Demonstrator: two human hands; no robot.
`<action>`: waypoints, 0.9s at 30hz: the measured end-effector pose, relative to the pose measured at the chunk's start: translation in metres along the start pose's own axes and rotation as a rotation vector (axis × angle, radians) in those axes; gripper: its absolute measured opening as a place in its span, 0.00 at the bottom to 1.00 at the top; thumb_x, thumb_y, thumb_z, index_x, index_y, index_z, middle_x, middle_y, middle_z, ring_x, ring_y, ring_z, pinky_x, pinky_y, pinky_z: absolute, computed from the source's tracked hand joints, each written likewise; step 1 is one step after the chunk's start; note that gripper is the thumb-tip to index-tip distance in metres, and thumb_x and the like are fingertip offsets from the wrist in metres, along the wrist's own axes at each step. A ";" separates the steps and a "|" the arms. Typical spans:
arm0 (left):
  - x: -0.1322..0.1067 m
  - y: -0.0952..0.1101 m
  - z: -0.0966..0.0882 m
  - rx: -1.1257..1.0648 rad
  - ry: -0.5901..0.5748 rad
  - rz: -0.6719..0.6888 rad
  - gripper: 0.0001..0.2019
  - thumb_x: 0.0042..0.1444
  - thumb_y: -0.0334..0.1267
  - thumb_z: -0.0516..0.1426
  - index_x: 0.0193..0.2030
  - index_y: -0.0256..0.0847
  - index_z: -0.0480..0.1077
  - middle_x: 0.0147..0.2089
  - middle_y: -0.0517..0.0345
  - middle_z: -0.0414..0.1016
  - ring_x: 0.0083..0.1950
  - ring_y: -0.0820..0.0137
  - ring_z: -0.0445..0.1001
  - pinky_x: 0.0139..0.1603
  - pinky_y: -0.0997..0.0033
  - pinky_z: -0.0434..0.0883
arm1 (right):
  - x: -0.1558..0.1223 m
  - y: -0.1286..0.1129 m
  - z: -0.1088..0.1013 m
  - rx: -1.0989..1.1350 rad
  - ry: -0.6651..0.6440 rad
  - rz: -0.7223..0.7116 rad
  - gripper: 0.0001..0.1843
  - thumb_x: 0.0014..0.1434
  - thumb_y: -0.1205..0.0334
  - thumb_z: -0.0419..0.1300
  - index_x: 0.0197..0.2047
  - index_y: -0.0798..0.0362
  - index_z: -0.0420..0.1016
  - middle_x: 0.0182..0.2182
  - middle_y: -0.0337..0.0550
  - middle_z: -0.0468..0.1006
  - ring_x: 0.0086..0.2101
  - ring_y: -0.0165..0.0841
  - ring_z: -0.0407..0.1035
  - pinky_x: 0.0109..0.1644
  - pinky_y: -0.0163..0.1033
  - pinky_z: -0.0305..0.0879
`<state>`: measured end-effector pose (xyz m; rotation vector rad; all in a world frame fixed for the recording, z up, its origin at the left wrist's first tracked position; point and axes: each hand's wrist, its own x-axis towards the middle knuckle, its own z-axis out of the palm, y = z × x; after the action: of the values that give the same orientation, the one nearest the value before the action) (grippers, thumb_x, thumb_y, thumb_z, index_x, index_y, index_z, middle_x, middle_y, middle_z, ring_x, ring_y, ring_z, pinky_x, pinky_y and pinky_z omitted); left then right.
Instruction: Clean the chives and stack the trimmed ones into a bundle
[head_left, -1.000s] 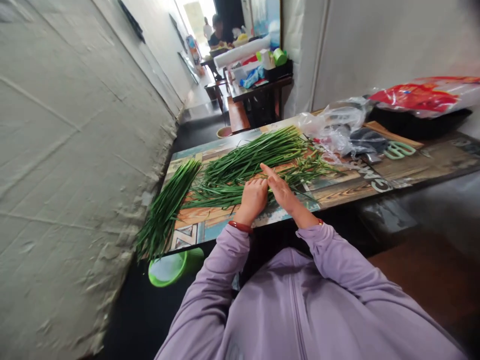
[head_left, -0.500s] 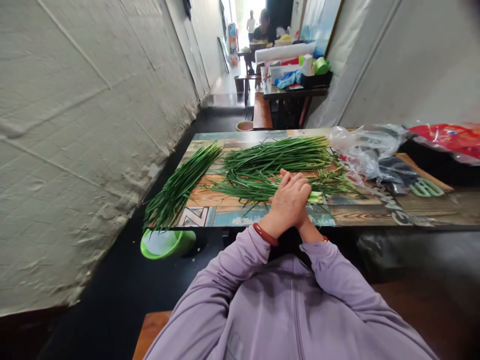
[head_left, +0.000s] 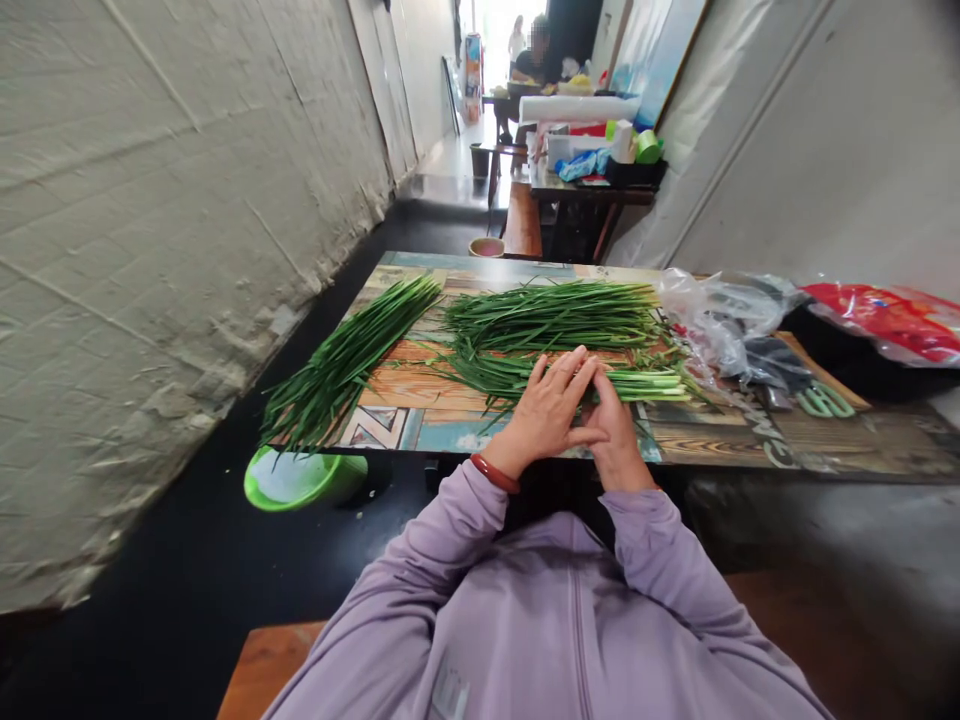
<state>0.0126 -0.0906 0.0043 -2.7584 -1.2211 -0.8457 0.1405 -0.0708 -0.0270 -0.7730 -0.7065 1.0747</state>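
Both my hands meet at the table's front edge over the near bunch of garlic chives (head_left: 645, 385). My left hand (head_left: 546, 408) has its fingers stretched and a little spread above the leaves. Its fingertips touch or overlap those of my right hand (head_left: 616, 432), whose fingers are also extended, with the thumbs close together. Neither hand visibly grips the chives, though the palms' undersides are hidden. Pale stem ends of that bunch point right. Behind it lies a larger pile of chives (head_left: 555, 315), and another bunch (head_left: 349, 365) lies slantwise at the left, its leaf tips overhanging the edge.
Clear plastic bags (head_left: 727, 300), green-handled scissors (head_left: 825, 400) and a red plastic bag (head_left: 885, 320) occupy the table's right side. A green bucket (head_left: 345, 480) stands on the floor below the left corner. Farther back, a cluttered table (head_left: 585, 188) and a seated person (head_left: 534, 65) appear.
My hands were stacked one over the other on the near bunch; now they have parted, side by side with fingers extended. More of the pale stems shows. The view has shifted slightly.
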 end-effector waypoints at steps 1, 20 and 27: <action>-0.002 -0.003 0.002 0.025 -0.007 -0.017 0.49 0.56 0.65 0.55 0.74 0.33 0.47 0.75 0.34 0.49 0.76 0.52 0.49 0.75 0.46 0.44 | 0.000 -0.004 0.002 -0.001 0.004 0.001 0.04 0.56 0.59 0.64 0.33 0.51 0.76 0.43 0.37 0.80 0.49 0.30 0.72 0.61 0.42 0.66; -0.013 -0.086 -0.031 0.259 0.024 -0.480 0.16 0.63 0.28 0.48 0.55 0.40 0.67 0.49 0.48 0.75 0.54 0.60 0.72 0.63 0.51 0.62 | 0.006 -0.123 0.019 0.486 -0.026 -0.142 0.13 0.66 0.61 0.58 0.29 0.55 0.73 0.27 0.34 0.76 0.38 0.30 0.76 0.57 0.42 0.74; -0.064 -0.096 -0.043 0.302 -0.036 -0.614 0.27 0.63 0.39 0.54 0.67 0.35 0.58 0.71 0.36 0.58 0.71 0.50 0.58 0.69 0.42 0.57 | 0.022 -0.118 0.004 0.517 0.178 -0.085 0.24 0.71 0.57 0.48 0.25 0.53 0.71 0.26 0.37 0.75 0.37 0.31 0.77 0.49 0.38 0.78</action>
<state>-0.1095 -0.0767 -0.0093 -2.1860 -2.0514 -0.5570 0.2017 -0.0818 0.0753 -0.3819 -0.2843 1.0354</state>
